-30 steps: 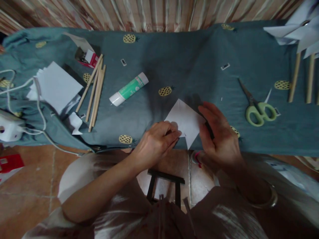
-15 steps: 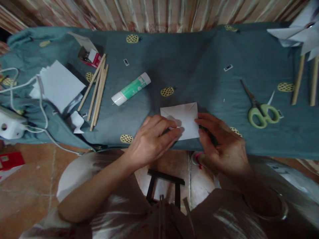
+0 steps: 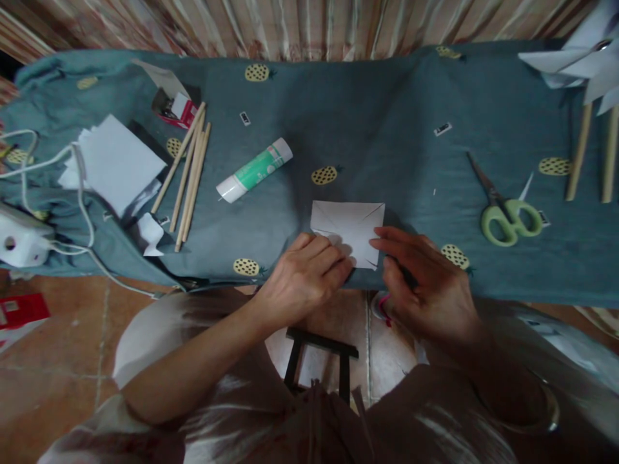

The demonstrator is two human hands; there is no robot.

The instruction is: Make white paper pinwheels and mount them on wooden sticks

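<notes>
A small white sheet of paper [image 3: 355,222] lies at the near edge of the cloth-covered table, with diagonal lines running in from its corners. My left hand [image 3: 307,274] covers its lower left part, fingers curled and thumb pressed close to the index finger on the paper. On the right side, my right hand [image 3: 425,277] rests its outstretched fingertips on the sheet, thumb held apart. What lies under the left fingers is hidden. Beyond the paper, to the left, is a white and green glue stick [image 3: 255,170]. Green-handled scissors [image 3: 505,212] lie to the right, blades partly spread.
Several wooden sticks [image 3: 191,180] lie left, beside a stack of white paper [image 3: 118,161] and a small open red box [image 3: 178,109]. A white power strip [image 3: 22,238] with cables sits far left. White paper pinwheels [image 3: 580,67] on sticks stand at the far right.
The sheet has turned slightly and now lies straighter. My left hand has shifted a little downward, its fingers more curled. My right fingertips have slid further in over the paper's right side.
</notes>
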